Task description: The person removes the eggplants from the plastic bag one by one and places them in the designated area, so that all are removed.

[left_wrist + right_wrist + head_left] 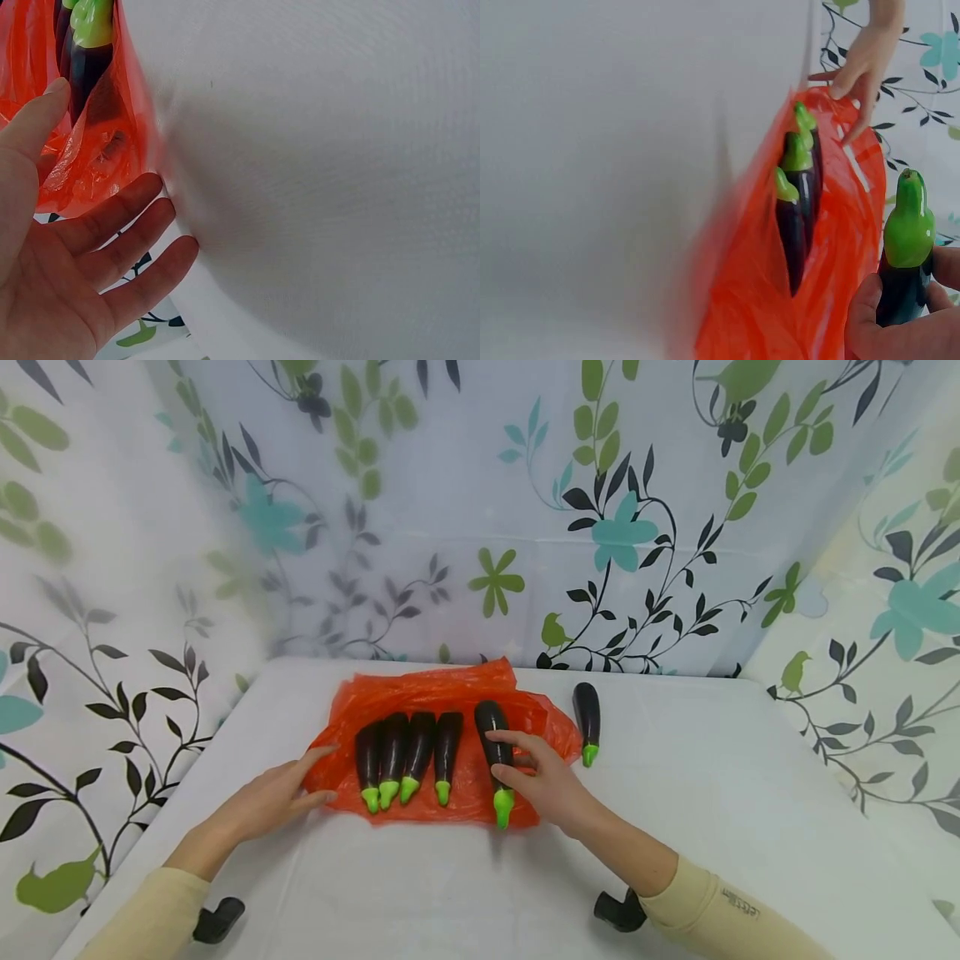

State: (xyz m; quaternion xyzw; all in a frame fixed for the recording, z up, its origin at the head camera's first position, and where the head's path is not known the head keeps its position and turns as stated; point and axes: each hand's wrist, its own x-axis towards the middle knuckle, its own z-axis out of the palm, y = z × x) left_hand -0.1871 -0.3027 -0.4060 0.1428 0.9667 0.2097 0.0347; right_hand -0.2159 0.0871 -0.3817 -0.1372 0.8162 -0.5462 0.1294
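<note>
My right hand (pixel 546 781) pinches a dark purple eggplant (pixel 492 735) between thumb and fingers, its green stem end toward me. In the right wrist view the held eggplant's green cap (pixel 910 232) points up beside the thumb. Beneath it lies a spread red plastic bag (pixel 468 768), with several eggplants (pixel 418 752) in a row on it, stems toward me. My left hand (pixel 273 802) is at the bag's left edge, fingers spread and fairly straight. The left wrist view shows that left hand (pixel 71 277) palm up beside the red plastic (pixel 112 150), holding no eggplant.
One more eggplant (pixel 588 718) lies on the white table (pixel 712 777), just right of the bag. Black curved fittings (pixel 219 920) sit near each forearm at the front. Patterned curtains (pixel 450 527) with leaves and birds enclose the back and sides.
</note>
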